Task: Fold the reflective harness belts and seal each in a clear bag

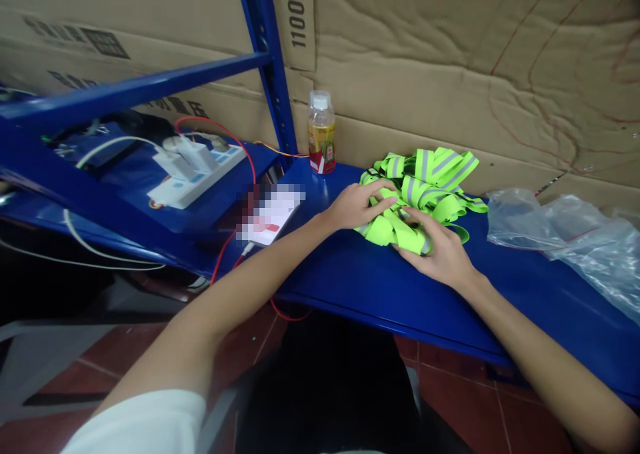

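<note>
A tangled heap of neon-yellow reflective straps [437,167] with grey stripes lies on the blue shelf surface, close to the cardboard. My left hand [356,205] reaches over the heap's near left side, its thumb and fingers closed on some of the bands. On the near right side, my right hand [443,251] grips a folded part of the same straps, thumb on top and fingers lower down. Both hands are close together, with a bunch of bands between them. The fingertips are partly hidden among the straps.
A bottle [321,134] with a yellow and red label stands behind my left hand. Left of it lies a phone [273,217] plugged into a cable. A white power strip [200,177] sits beyond the blue frame post [273,61]. Clear plastic bags [560,231] lie at right.
</note>
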A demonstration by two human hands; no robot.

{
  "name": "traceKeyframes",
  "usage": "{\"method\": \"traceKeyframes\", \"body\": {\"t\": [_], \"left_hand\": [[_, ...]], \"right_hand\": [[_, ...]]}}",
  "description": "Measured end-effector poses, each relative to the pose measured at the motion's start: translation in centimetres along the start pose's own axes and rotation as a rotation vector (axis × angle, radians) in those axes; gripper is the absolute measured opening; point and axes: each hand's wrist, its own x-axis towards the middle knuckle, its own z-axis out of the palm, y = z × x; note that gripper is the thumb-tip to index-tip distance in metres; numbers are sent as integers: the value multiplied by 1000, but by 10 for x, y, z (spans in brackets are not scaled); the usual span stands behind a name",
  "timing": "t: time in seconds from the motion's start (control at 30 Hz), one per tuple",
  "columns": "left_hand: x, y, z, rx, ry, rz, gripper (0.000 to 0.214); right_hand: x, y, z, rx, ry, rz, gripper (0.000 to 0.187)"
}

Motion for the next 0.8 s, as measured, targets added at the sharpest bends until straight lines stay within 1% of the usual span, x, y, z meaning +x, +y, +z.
{"method": "traceKeyframes", "body": {"t": [0.07, 0.1, 0.17, 0.2, 0.27, 0.33, 0.37, 0.4, 0.47, 0.5, 0.57, 0.6, 0.7, 0.73, 0.8], "left_hand": [[1, 2, -8, 20, 83, -8, 44], [2, 3, -12, 8, 128, -15, 48], [2, 4, -18, -27, 168, 7, 61], [2, 6, -21, -30, 147, 45, 66], [0, 10, -23, 32, 42, 148, 71], [-3, 15, -19, 158, -102, 222, 78], [-5, 16, -16, 215, -172, 231, 83], [-6, 16, -12, 253, -227, 224, 86], [-8, 13, -5, 255, -292, 201, 86], [-8, 11, -3, 230, -295, 195, 83], [-6, 7, -1, 167, -250, 173, 74], [-5, 6, -2, 136, -217, 151, 71], [-1, 6, -7, 36, -122, 52, 52], [0, 7, -9, 12, -99, 26, 46], [2, 10, -11, -1, -60, -16, 49]], "right_hand": [[1, -3, 1, 67, 100, 118, 62], [2, -3, 2, 80, 137, 181, 59], [4, -2, 3, 67, 157, 288, 54], [5, 0, 3, 55, 143, 316, 52], [7, 6, 2, 30, 79, 326, 46], [9, 12, 2, 11, 33, 272, 38], [9, 14, 2, -2, 29, 229, 37], [9, 15, 1, -22, 35, 187, 36], [9, 14, -2, -82, 65, 125, 36], [8, 12, -3, -121, 79, 106, 37], [7, 7, -8, -189, 95, 54, 39], [7, 4, -10, -200, 94, 9, 44], [6, -1, -13, -151, 57, -146, 69], [6, -1, -11, -124, 49, -176, 72], [5, -2, -7, -65, 72, -187, 65]]}}
